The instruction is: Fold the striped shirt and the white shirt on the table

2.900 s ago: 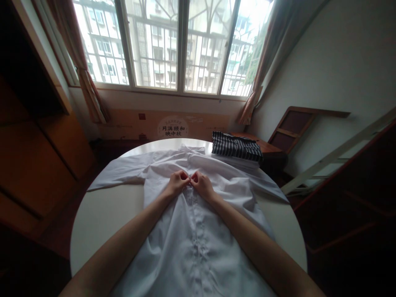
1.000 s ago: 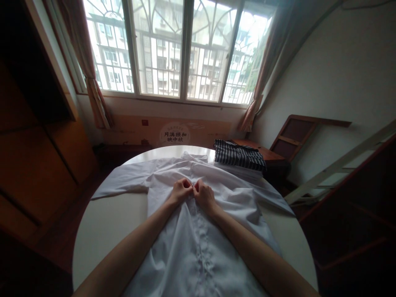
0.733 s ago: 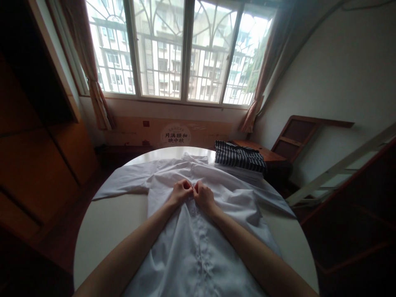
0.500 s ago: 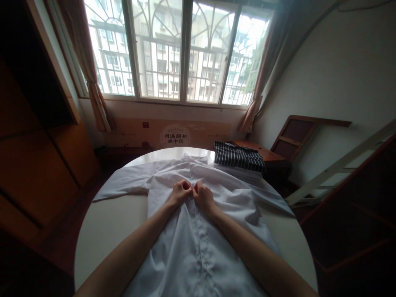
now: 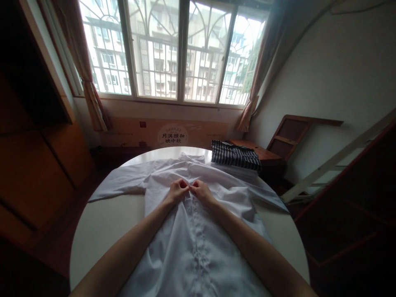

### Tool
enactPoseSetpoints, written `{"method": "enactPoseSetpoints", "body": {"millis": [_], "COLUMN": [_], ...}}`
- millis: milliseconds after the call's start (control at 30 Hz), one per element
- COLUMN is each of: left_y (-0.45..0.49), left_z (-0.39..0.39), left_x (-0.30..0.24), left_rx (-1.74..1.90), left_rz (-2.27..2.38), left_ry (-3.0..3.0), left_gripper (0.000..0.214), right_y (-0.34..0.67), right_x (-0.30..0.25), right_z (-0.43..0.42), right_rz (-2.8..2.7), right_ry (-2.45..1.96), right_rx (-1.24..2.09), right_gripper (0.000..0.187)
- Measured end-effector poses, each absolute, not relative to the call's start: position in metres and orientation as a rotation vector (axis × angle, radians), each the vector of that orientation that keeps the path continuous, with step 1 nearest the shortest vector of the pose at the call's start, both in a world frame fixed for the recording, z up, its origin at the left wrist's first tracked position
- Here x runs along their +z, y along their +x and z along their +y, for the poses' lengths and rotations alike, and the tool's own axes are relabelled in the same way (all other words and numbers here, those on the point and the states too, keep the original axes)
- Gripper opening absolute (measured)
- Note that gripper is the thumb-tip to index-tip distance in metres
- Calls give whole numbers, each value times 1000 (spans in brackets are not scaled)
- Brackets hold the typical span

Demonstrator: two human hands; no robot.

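Note:
A white button-up shirt [image 5: 167, 243] lies spread front side up, its collar at the far end and its sleeves out to both sides. My left hand [image 5: 178, 190] pinches the front placket below the collar. Facing it, fingertips almost touching, my right hand [image 5: 200, 190] pinches the placket's other side. Any button between the fingertips is too small to make out. Below the hands the placket runs toward me, rippled.
The shirt rests on a round white table [image 5: 102, 231]. Folded black-and-white striped cloth [image 5: 235, 156] sits on folded pale cloth [image 5: 238, 170] at the far right. Beyond are a wooden chair [image 5: 287, 134] and a window [image 5: 157, 53].
The view has shifted slightly, so everything sits a little further left. My right hand's fingers have changed position slightly at the placket; both hands stay in the same spot on the shirt.

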State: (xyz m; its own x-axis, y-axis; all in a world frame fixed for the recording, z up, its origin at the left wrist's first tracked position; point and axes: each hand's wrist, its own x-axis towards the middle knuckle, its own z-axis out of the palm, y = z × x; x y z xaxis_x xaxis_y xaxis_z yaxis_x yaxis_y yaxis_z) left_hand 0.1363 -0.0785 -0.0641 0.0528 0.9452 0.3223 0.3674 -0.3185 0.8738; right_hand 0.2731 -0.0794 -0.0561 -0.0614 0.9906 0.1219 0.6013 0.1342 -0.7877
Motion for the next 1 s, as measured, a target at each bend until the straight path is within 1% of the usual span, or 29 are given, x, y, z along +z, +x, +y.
{"method": "enactPoseSetpoints", "body": {"millis": [167,300,533,833,1000], "left_y": [136,136,137,136,134], "left_z": [-77,-78,-79,-76,-73], "left_x": [-66,-65,-62,-61,-65], "left_rx": [1272,1278,1329,1334,1322], "left_rz": [1313,1297,1257,1268,1309], "left_ry": [1760,1755,1756,1694,1721], "left_gripper": [8,8,10,10,10], "right_y": [279,284,288,286,284], "right_x": [-54,-47,-41,-47,-43], "right_z": [-73,-73,-77,-70,-72], "right_rz": [-1558,-1543,-1536,-1399,-1357], "right_ry": [-1292,-1233,-1168,-1255,-1323], "right_rx": [1212,1383,1471,1387,1331], "right_gripper": [15,11,8,10,3]}}
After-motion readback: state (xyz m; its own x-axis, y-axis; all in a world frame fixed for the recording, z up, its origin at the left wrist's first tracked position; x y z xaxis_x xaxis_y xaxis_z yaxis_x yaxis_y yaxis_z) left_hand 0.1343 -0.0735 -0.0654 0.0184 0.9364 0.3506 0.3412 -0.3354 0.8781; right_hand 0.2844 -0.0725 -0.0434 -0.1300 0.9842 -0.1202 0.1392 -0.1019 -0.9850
